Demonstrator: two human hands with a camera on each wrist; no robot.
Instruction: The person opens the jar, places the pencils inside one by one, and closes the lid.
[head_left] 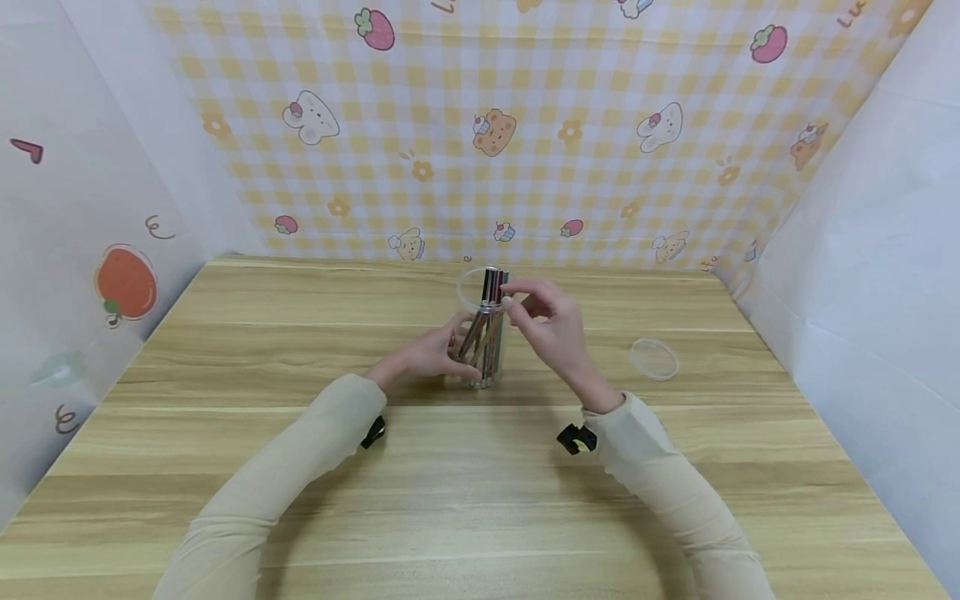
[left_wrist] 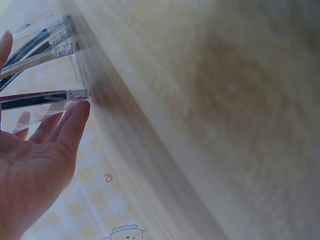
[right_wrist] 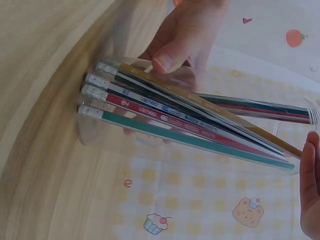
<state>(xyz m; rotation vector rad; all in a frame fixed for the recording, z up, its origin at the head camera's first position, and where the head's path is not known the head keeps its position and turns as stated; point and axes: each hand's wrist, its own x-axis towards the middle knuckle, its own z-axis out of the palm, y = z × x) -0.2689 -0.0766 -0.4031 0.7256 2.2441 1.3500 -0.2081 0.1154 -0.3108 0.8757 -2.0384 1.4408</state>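
A clear plastic cylinder (head_left: pixel 498 367) stands upright on the table, with several pencils (right_wrist: pixel 175 127) inside, their eraser ends down. My left hand (head_left: pixel 435 350) grips the cylinder around its lower side; in the left wrist view its fingers (left_wrist: pixel 74 125) lie along the wall near the base. At the rim, my right hand (head_left: pixel 555 325) has thumb and index finger close together by the upper ends of the pencils. A gold-brown pencil (right_wrist: pixel 220 109) leans across the others, and its upper end meets the right fingertips (right_wrist: pixel 311 150), which pinch it and partly hide it.
A round clear lid (head_left: pixel 655 359) lies on the wooden table (head_left: pixel 480 500) to the right of the right hand. Behind the table hangs a yellow checked cloth (head_left: pixel 450 183), with white cloth walls (head_left: pixel 885 208) at both sides.
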